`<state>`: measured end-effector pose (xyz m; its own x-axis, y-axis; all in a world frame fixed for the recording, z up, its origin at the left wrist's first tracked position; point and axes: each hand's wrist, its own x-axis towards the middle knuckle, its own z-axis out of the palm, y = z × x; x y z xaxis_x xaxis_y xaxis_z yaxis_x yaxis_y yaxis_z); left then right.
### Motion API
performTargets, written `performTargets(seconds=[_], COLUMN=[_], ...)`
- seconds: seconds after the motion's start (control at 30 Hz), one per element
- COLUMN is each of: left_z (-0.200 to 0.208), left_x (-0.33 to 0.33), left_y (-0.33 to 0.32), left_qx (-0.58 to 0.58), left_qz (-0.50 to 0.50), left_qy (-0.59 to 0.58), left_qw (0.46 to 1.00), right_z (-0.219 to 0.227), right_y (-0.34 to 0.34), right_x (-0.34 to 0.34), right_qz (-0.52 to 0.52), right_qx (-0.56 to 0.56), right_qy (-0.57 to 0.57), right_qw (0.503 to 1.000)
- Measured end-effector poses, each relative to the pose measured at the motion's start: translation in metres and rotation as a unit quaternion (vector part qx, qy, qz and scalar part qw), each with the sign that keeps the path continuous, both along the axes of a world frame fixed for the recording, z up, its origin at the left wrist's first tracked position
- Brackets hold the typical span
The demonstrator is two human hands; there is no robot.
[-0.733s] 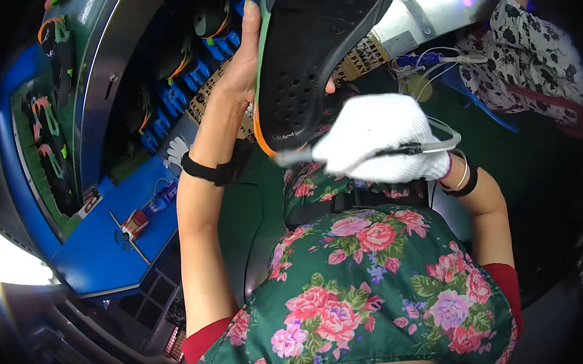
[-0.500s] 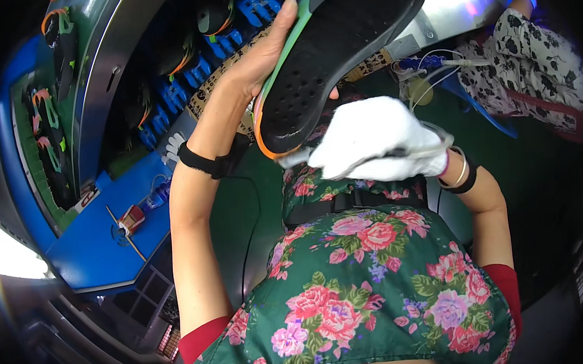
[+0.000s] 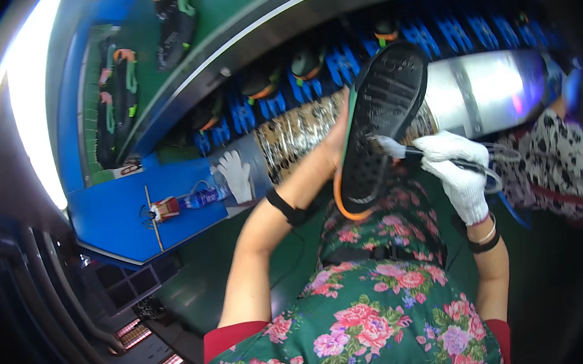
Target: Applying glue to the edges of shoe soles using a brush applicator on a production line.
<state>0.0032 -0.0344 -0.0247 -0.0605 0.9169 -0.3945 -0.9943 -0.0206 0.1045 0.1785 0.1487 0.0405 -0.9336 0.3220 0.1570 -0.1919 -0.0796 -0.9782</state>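
Note:
A black shoe sole [image 3: 388,103] with a green and orange edge stands tilted in front of me, its pattern of small holes toward its lower end. My bare left hand [image 3: 339,136] holds it by the left edge, the fingers mostly hidden behind it. My right hand [image 3: 456,165], in a white knit glove, is closed on a brush [image 3: 389,146] with pale bristles and a thin clear tube running back from it. The brush tip rests against the middle of the sole. The upper part of the sole looks glossy and streaked.
Blue racks [image 3: 341,62] with several shoes line the far side, beside a silver cylinder [image 3: 483,93]. On the blue table [image 3: 107,220] at left lie a white glove [image 3: 236,175] and a blue bottle [image 3: 202,197]. Another person's patterned clothing [image 3: 550,159] shows at right.
My view has swung, so the racks and table sit further right. The sole stands more upright. My right hand moved from below the sole to its right side, with the brush now on its middle.

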Motion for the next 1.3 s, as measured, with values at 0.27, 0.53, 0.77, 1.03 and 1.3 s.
performTargets(seconds=[0.27,0.53,0.77,1.03,1.3], left_z=[0.009,0.023,0.035,0.016,0.000], left_x=[0.047,0.051,0.056,0.073,0.091], left_y=[-0.006,-0.026,-0.029,-0.009,-0.015], left_qx=[-0.104,-0.178,0.231,0.184,0.194], left_qz=[0.151,0.142,0.167,0.208,0.194], left_qy=[0.088,0.157,-0.095,-0.047,-0.063], left_qw=[0.979,0.961,0.954,0.960,0.959], right_z=[0.023,0.031,0.039,0.063,0.064], right_y=[0.012,-0.003,-0.014,0.000,-0.006], right_x=[-0.016,-0.008,-0.010,-0.022,-0.038], right_qz=[-0.008,-0.034,-0.113,-0.108,-0.095], right_qx=[0.188,0.250,0.294,0.397,0.460], right_qy=[-0.011,0.072,0.123,0.177,0.198], right_qw=[0.982,0.965,0.941,0.894,0.860])
